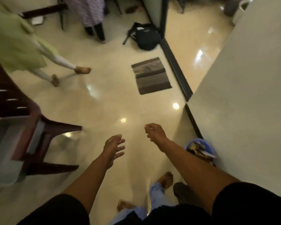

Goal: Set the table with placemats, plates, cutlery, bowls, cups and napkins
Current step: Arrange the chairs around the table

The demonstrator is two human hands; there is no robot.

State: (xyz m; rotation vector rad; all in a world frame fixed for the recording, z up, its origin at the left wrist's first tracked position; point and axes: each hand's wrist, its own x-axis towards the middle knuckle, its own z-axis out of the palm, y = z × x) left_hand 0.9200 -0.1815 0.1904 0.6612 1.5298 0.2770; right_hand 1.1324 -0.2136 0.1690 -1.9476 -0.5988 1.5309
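Walking over the floor (104, 98), I hold both hands out with nothing in them. My left hand (114, 147) has fingers spread and relaxed; my right hand (155, 132) is loosely curled, holding nothing. No placemat, plate or cup is in view, so I cannot tell where they are. I should pass the chair (31, 127) at 9 o'clock carefully and keep off the mat (151, 75) at 1 o'clock.
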